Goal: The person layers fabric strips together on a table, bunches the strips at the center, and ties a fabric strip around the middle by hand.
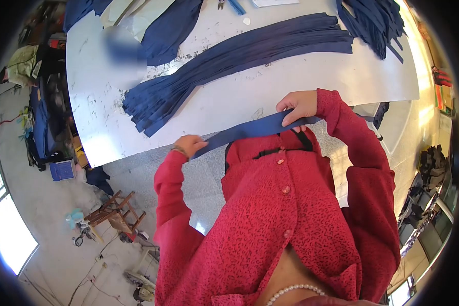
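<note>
A long navy fabric strip point(245, 129) stretches between my two hands, just off the near edge of the white table. My left hand point(189, 146) is closed around its left end. Toward the other end, my right hand point(299, 108) pinches the strip between thumb and fingers, and a short length runs on past it to the right. Beyond my hands, a fanned bundle of navy strips point(229, 51) lies across the table point(290, 79), its spread ends at the left.
More navy strips point(375, 23) are heaped at the table's far right. Dark blue cloth point(171, 35) and pale paper pieces point(132, 15) lie at the far left. A wooden stool point(118, 211) stands on the floor at left. Another person point(25, 65) is beyond the table's left side.
</note>
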The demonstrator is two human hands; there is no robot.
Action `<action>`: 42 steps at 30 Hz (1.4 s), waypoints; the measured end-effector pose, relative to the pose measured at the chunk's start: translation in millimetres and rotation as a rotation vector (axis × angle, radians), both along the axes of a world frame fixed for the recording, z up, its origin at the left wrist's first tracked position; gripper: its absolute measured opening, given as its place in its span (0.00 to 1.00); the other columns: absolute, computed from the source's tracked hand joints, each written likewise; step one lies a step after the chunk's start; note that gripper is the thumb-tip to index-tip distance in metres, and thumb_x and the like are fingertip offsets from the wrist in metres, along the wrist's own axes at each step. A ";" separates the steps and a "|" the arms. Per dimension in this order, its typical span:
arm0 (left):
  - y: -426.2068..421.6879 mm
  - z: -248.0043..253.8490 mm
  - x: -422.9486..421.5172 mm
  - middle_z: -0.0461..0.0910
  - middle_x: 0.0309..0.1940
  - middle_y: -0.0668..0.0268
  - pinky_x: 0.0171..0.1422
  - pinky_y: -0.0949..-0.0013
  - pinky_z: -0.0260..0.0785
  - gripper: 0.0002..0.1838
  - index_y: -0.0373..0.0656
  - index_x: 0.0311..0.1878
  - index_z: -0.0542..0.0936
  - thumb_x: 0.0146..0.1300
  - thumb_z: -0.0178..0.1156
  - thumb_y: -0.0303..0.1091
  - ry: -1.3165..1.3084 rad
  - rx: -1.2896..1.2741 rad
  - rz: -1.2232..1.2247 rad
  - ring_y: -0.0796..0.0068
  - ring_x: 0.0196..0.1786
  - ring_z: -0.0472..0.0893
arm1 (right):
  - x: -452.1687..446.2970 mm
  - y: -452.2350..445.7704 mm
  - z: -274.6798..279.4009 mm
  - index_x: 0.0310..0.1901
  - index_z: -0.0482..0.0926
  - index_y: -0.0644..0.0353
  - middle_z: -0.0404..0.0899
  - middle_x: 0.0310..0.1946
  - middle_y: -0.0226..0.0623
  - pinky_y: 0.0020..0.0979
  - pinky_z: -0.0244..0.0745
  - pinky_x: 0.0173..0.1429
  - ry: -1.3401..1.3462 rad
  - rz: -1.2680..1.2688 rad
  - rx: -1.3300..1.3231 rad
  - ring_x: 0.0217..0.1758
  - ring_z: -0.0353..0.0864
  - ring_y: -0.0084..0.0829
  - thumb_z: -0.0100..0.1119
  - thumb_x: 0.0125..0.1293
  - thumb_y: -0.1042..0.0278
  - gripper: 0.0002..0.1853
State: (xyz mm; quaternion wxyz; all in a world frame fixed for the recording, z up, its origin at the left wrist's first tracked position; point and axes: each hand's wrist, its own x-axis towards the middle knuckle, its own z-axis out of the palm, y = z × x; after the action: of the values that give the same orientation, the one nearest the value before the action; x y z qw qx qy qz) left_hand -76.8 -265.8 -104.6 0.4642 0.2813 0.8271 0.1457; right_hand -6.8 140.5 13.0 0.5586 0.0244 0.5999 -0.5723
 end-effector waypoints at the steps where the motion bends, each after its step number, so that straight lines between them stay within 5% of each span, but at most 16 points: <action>1: 30.2 9.2 11.0 0.82 0.38 0.59 0.48 0.65 0.72 0.20 0.41 0.46 0.79 0.61 0.58 0.47 -0.025 0.094 0.014 0.62 0.41 0.81 | -0.2 -7.0 1.2 0.37 0.74 0.67 0.78 0.20 0.38 0.22 0.73 0.26 0.002 0.001 -0.002 0.21 0.79 0.24 0.57 0.61 0.67 0.10; 4: 117.9 44.2 35.6 0.79 0.48 0.60 0.58 0.67 0.66 0.20 0.39 0.52 0.75 0.61 0.59 0.41 -0.359 0.619 0.179 0.68 0.50 0.78 | -1.0 -17.3 5.8 0.37 0.73 0.65 0.78 0.20 0.37 0.22 0.73 0.26 0.055 0.044 -0.005 0.20 0.78 0.22 0.56 0.62 0.66 0.10; 7: 154.2 62.7 42.4 0.77 0.48 0.62 0.61 0.67 0.63 0.19 0.38 0.51 0.75 0.59 0.61 0.38 -0.387 0.670 0.237 0.70 0.53 0.75 | -0.8 -20.4 10.4 0.40 0.74 0.62 0.79 0.21 0.36 0.22 0.71 0.25 0.083 0.057 0.051 0.19 0.77 0.22 0.55 0.63 0.64 0.11; 9: 163.8 52.4 36.9 0.75 0.46 0.61 0.60 0.66 0.64 0.25 0.39 0.56 0.70 0.56 0.64 0.35 0.006 0.836 0.259 0.70 0.52 0.74 | -4.0 -19.1 14.6 0.41 0.74 0.63 0.77 0.19 0.35 0.21 0.70 0.23 0.094 -0.045 0.108 0.16 0.74 0.21 0.54 0.64 0.63 0.11; 13: 178.0 64.7 47.7 0.74 0.43 0.59 0.54 0.66 0.68 0.36 0.40 0.61 0.59 0.50 0.67 0.28 -0.070 0.828 0.385 0.69 0.47 0.75 | -5.1 -8.4 -4.0 0.38 0.73 0.64 0.71 0.14 0.29 0.20 0.69 0.21 0.041 -0.431 0.004 0.10 0.67 0.17 0.55 0.64 0.60 0.13; 18: 184.5 50.0 42.2 0.74 0.41 0.60 0.46 0.67 0.70 0.21 0.39 0.50 0.70 0.53 0.63 0.26 0.181 0.880 0.501 0.67 0.39 0.77 | -5.5 7.7 -41.5 0.39 0.72 0.62 0.72 0.19 0.32 0.23 0.69 0.21 -0.003 -0.518 -0.061 0.11 0.66 0.18 0.57 0.63 0.54 0.17; 22: 176.8 57.5 24.7 0.75 0.34 0.64 0.38 0.68 0.69 0.06 0.41 0.37 0.77 0.56 0.61 0.28 0.302 0.702 0.303 0.66 0.33 0.77 | -7.3 -1.7 -40.9 0.53 0.62 0.52 0.76 0.32 0.40 0.29 0.72 0.27 0.218 -0.248 0.291 0.23 0.75 0.31 0.63 0.54 0.44 0.32; 24: 169.7 56.1 9.0 0.76 0.29 0.65 0.34 0.69 0.67 0.06 0.42 0.36 0.78 0.56 0.61 0.32 0.318 0.690 0.211 0.70 0.31 0.77 | 0.1 -13.8 -55.6 0.55 0.59 0.53 0.77 0.35 0.40 0.36 0.72 0.33 0.760 0.091 0.585 0.27 0.76 0.37 0.65 0.52 0.47 0.35; 26: 163.0 60.5 -7.0 0.76 0.27 0.65 0.34 0.71 0.65 0.07 0.40 0.35 0.78 0.58 0.61 0.34 -0.014 0.559 0.125 0.74 0.30 0.75 | -6.1 -21.6 -45.3 0.51 0.65 0.54 0.77 0.38 0.39 0.41 0.71 0.40 0.651 0.117 0.658 0.32 0.77 0.43 0.62 0.55 0.57 0.25; 28: 153.1 60.9 -18.4 0.76 0.26 0.67 0.36 0.74 0.64 0.09 0.39 0.36 0.78 0.60 0.59 0.36 -0.152 0.556 0.178 0.80 0.29 0.72 | -8.4 -18.8 -68.9 0.44 0.70 0.56 0.77 0.38 0.36 0.39 0.72 0.42 1.458 0.111 0.831 0.37 0.79 0.43 0.56 0.58 0.68 0.13; 30: 144.1 65.0 -26.7 0.76 0.26 0.68 0.38 0.74 0.64 0.09 0.38 0.36 0.77 0.62 0.57 0.36 -0.336 0.646 0.293 0.81 0.30 0.72 | -7.1 -18.1 -73.3 0.39 0.72 0.58 0.78 0.35 0.37 0.39 0.72 0.41 1.393 0.033 0.796 0.40 0.79 0.43 0.51 0.60 0.74 0.05; 34: 134.7 80.8 -42.7 0.79 0.33 0.58 0.45 0.69 0.67 0.08 0.38 0.38 0.77 0.60 0.57 0.33 -0.068 0.550 0.244 0.65 0.39 0.78 | -12.2 -9.3 -18.8 0.49 0.67 0.67 0.82 0.34 0.48 0.28 0.75 0.28 -0.079 -0.190 -0.016 0.18 0.79 0.30 0.47 0.64 0.72 0.13; 36: 154.3 121.6 -44.2 0.80 0.39 0.57 0.48 0.66 0.68 0.08 0.39 0.41 0.78 0.58 0.57 0.29 0.299 0.838 0.021 0.60 0.44 0.79 | -13.0 -9.6 7.4 0.48 0.69 0.68 0.82 0.31 0.46 0.23 0.71 0.20 -0.204 -0.090 -0.297 0.15 0.76 0.27 0.47 0.67 0.64 0.16; 38: 173.9 213.8 -29.5 0.79 0.40 0.56 0.50 0.64 0.69 0.12 0.35 0.44 0.78 0.58 0.55 0.27 -0.064 1.002 0.096 0.58 0.45 0.78 | -7.0 -17.3 18.2 0.40 0.73 0.66 0.82 0.27 0.41 0.21 0.65 0.14 -0.088 -0.040 -0.225 0.11 0.72 0.22 0.44 0.69 0.57 0.17; 40: 186.5 259.1 -11.8 0.80 0.36 0.54 0.45 0.66 0.72 0.14 0.33 0.35 0.79 0.63 0.52 0.35 -0.341 1.618 -0.008 0.56 0.38 0.80 | 1.7 -24.5 -6.7 0.35 0.73 0.64 0.82 0.25 0.39 0.20 0.62 0.13 -0.061 -0.023 -0.334 0.10 0.69 0.20 0.44 0.70 0.56 0.18; 42: 198.1 293.6 6.7 0.79 0.31 0.58 0.41 0.72 0.72 0.10 0.35 0.30 0.77 0.63 0.51 0.31 -0.500 1.864 0.152 0.66 0.33 0.80 | -5.2 -31.8 11.7 0.32 0.73 0.62 0.81 0.24 0.38 0.19 0.60 0.12 -0.114 -0.030 -0.316 0.09 0.68 0.18 0.44 0.70 0.55 0.18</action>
State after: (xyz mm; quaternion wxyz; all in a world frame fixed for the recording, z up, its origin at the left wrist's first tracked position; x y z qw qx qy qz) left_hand -70.1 -67.7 188.9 0.2065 0.4433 0.2728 0.8285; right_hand -12.0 108.7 24.8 0.5802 -0.0224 0.4694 -0.6652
